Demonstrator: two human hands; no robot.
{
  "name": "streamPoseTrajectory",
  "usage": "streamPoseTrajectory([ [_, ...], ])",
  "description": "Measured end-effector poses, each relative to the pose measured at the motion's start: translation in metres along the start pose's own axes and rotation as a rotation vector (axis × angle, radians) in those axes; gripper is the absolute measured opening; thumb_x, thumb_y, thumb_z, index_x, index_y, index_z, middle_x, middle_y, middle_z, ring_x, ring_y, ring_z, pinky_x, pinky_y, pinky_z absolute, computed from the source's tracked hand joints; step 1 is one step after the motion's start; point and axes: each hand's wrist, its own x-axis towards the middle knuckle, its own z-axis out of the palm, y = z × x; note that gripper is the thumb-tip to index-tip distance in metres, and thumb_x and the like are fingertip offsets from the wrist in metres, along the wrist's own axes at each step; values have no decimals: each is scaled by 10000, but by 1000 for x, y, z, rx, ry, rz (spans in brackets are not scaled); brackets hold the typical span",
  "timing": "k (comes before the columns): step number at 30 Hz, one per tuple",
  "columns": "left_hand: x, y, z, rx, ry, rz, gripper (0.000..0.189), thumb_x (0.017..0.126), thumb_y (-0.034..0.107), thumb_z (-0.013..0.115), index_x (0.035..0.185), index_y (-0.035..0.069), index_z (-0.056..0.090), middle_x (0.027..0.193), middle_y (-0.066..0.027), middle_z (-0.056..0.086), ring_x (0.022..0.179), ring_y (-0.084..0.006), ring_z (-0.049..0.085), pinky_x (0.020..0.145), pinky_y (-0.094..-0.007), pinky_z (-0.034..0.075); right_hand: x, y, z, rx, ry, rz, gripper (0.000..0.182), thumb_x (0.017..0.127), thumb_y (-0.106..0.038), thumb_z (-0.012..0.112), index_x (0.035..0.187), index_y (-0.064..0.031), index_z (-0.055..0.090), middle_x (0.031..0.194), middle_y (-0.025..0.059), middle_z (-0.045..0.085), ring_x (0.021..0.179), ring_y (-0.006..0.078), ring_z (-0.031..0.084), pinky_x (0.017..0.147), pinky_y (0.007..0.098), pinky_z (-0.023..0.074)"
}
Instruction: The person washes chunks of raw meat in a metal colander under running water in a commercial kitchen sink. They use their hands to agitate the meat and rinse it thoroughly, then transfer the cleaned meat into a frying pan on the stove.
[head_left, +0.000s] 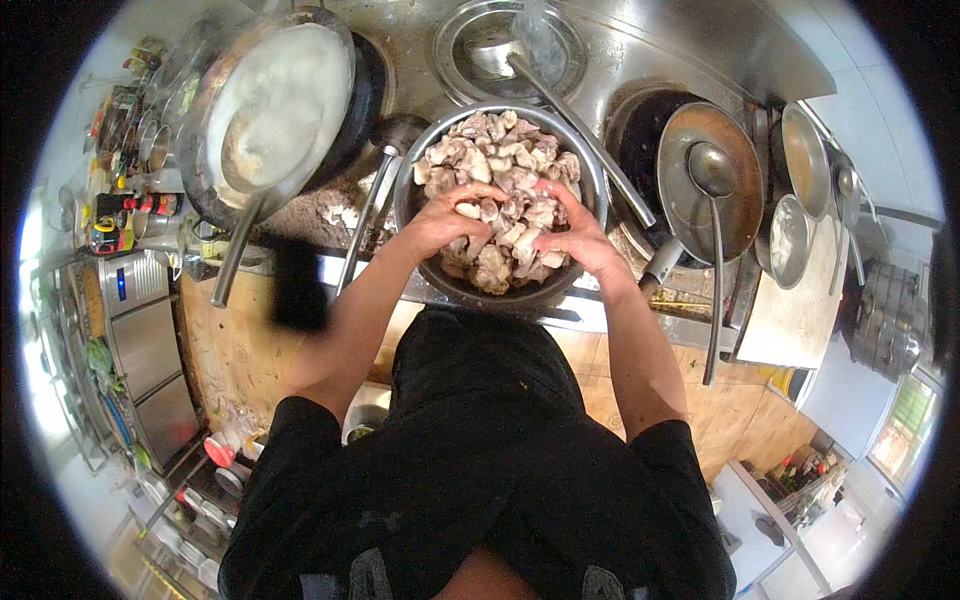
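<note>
A round metal bowl in front of me is heaped with pale, chopped meat pieces. My left hand reaches into the heap from the left, its thumb and fingers curled around some pieces. From the right, my right hand cups more of the meat, with a gap between thumb and fingers. Some fingertips of both hands are sunk among the pieces and hidden. The two hands face each other across the middle of the bowl.
At the left, a large wok holds cloudy, whitish liquid. Behind the bowl, a ladle rests across a round basin under running water. On the right, another ladle lies in a brown wok. Several metal bowls stand beyond.
</note>
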Motion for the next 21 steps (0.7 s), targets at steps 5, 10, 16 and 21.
streamPoseTrajectory([
  [5,10,-10,-8,-150,-7,205,572,793,-115,685,1329,84,662,1366,-31,637,1160,-147,636,1029,-297,496,6,2,-3,-56,87,-107,820,745,89,747,1480,-193,516,1461,105,523,1381,231,464,1143,345,405],
  [10,-6,-1,-18,-393,79,144,720,840,-74,689,1507,127,507,1491,-85,552,1253,-185,594,1022,-341,507,-3,19,-17,-135,249,-66,656,811,43,722,1410,-174,567,1501,91,530,1397,309,478,1145,380,413],
  [16,-34,-4,-11,-224,326,109,823,877,-7,742,1592,138,359,1541,-174,437,1339,-260,498,1050,-380,490,-28,30,0,-510,521,-176,601,856,-113,737,1416,-35,532,1471,253,513,1373,418,496,1161,447,401],
  [21,-62,-31,19,-328,439,-260,785,887,157,798,1549,33,394,1413,-132,568,1266,-280,550,987,-438,504,-51,98,46,-120,571,106,943,883,-268,779,1582,72,245,1545,259,428,1322,341,553,1036,444,498],
])
